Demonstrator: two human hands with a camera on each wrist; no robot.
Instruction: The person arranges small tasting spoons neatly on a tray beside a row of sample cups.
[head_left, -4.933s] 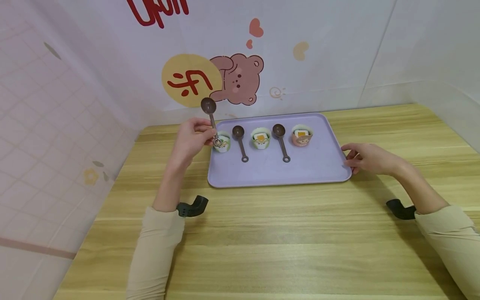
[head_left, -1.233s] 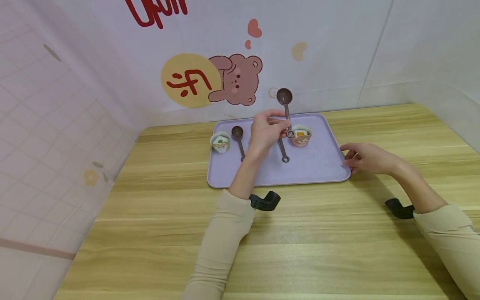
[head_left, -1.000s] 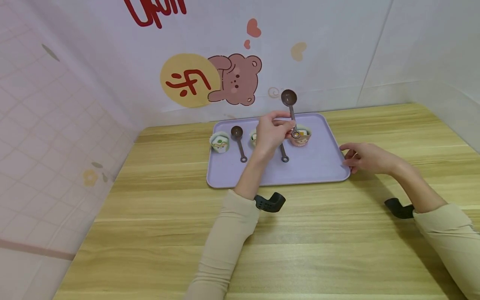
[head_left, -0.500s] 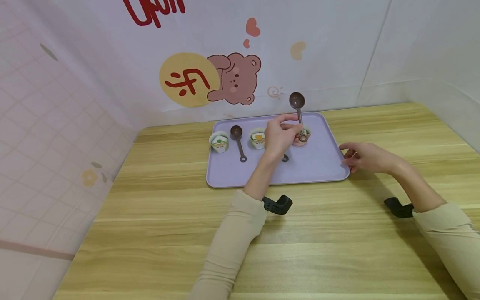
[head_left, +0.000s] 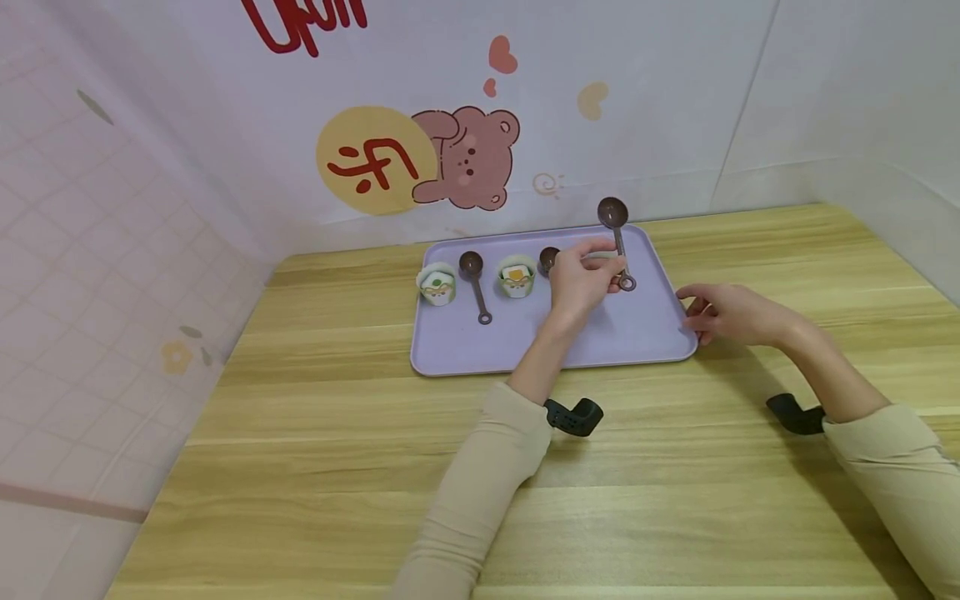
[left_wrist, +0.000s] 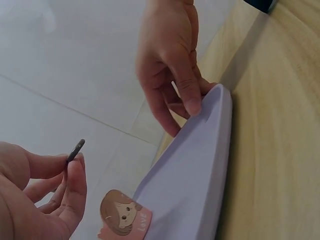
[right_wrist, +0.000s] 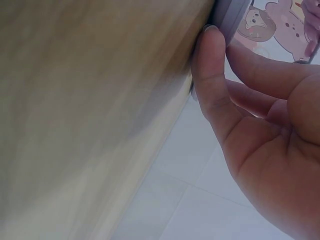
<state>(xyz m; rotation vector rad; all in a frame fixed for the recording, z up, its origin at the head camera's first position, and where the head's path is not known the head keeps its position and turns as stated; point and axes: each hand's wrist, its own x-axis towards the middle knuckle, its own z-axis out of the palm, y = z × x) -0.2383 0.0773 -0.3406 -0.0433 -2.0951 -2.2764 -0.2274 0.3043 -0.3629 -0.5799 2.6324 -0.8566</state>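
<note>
My left hand (head_left: 576,287) pinches a brown measuring spoon (head_left: 613,214) by its handle, bowl upward, above the right part of a lilac tray (head_left: 637,333). In the left wrist view only a short dark piece of its handle (left_wrist: 76,150) shows. My right hand (head_left: 735,312) grips the tray's right rim between thumb and fingers. A pink paper cup (left_wrist: 125,217) with a cartoon face stands on the tray; my left hand hides it in the head view. Two more brown measuring spoons lie there, one whole (head_left: 471,264), one partly hidden (head_left: 550,257).
Two green-and-white paper cups stand on the tray, the left one (head_left: 437,287) holding a white piece with a green dot, the middle one (head_left: 517,279) one with an orange square. A wooden table (head_left: 337,467) lies underneath, with a printed wall (head_left: 660,108) close behind.
Over the last seconds my left hand has carried the spoon rightward from the left cup, past the middle cup, to the tray's right part. The right hand stays at the rim.
</note>
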